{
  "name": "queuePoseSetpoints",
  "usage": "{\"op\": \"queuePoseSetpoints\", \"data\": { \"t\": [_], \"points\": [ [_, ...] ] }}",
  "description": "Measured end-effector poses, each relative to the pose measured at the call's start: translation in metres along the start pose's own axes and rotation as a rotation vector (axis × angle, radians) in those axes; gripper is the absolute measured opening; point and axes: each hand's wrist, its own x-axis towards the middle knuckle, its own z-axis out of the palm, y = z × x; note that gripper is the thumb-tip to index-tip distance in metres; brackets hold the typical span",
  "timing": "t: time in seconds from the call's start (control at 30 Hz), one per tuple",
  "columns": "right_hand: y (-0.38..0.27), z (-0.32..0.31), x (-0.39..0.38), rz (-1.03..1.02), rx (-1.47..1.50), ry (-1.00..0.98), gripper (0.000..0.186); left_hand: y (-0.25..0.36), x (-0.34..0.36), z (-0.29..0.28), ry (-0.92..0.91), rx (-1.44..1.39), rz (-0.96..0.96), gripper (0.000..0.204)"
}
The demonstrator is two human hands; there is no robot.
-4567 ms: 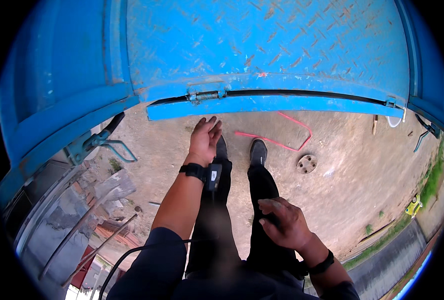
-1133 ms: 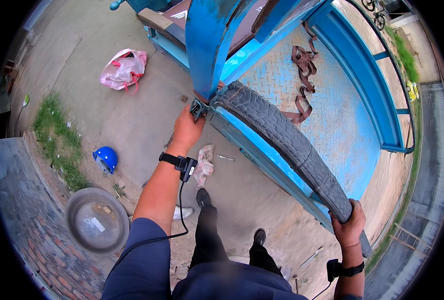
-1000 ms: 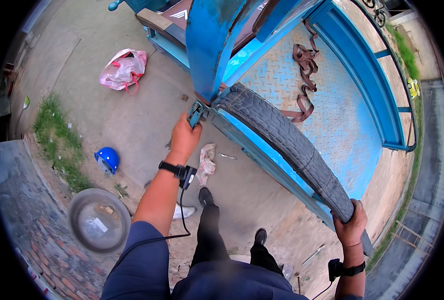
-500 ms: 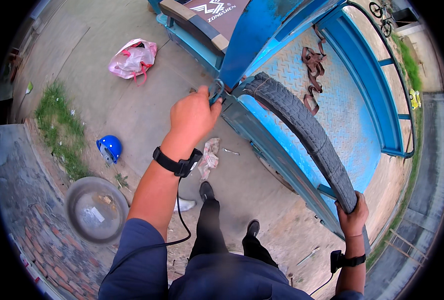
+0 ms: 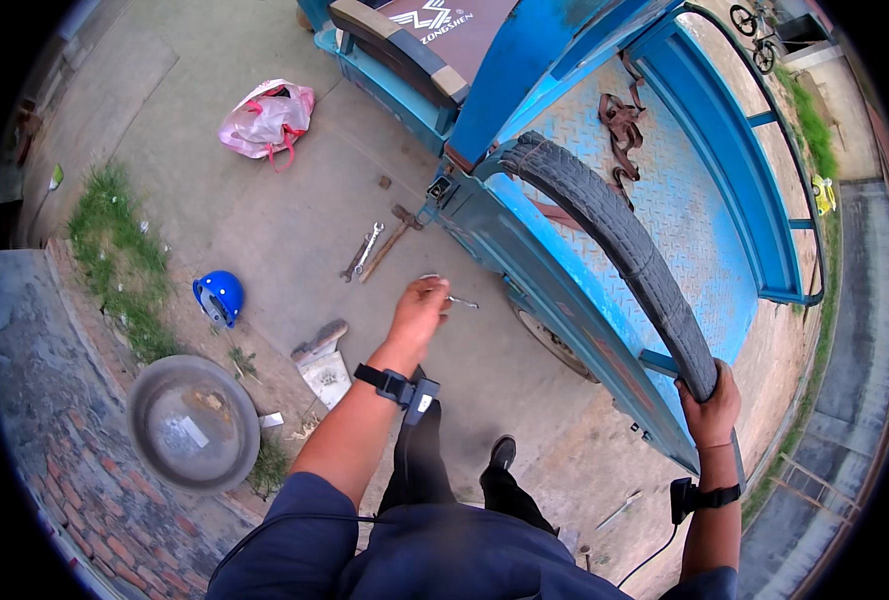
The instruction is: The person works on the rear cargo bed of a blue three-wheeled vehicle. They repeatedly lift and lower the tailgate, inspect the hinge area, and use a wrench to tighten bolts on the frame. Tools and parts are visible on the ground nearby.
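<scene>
My right hand (image 5: 711, 408) grips the near end of a worn black tyre (image 5: 615, 240). The tyre arches over the side panel (image 5: 575, 310) of a blue cargo tricycle, its far end by the front corner post. Lower left of that corner, my left hand (image 5: 423, 315) hangs above the ground with curled fingers; what lies inside them is hidden. A metal latch (image 5: 440, 187) sits on the corner, apart from my left hand. Beyond that hand, a hammer (image 5: 393, 240) and wrenches (image 5: 369, 247) lie on the concrete, with a small wrench (image 5: 463, 301) close beside its fingers.
Brown straps (image 5: 621, 130) lie on the cargo bed (image 5: 695, 230). To the left are a pink-and-white plastic bag (image 5: 268, 118), a blue helmet (image 5: 220, 298) and a round grey basin (image 5: 193, 425). A metal rail (image 5: 765, 120) edges the bed's far side.
My left hand has left the corner latch and moved down toward me, uncovering the hammer and wrenches. My right hand still holds the tyre, which has shifted slightly.
</scene>
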Motion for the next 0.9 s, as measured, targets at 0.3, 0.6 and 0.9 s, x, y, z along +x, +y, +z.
{"op": "queuePoseSetpoints", "data": {
  "t": [0.3, 0.6, 0.9],
  "points": [
    [-0.069, 0.013, -0.095, 0.002, 0.006, 0.075, 0.048, 0.021, -0.144, 0.066, -0.822, -0.322, 0.075, 0.060],
    [-0.126, 0.045, -0.183, -0.051, 0.273, -0.244, 0.049, -0.052, -0.225, 0.011, -0.817, -0.503, -0.191, 0.048],
    [-0.084, 0.093, -0.252, 0.018, 0.651, -0.577, 0.061, -0.196, -0.187, -0.083, 0.092, -0.544, -0.269, 0.023]
  ]
}}
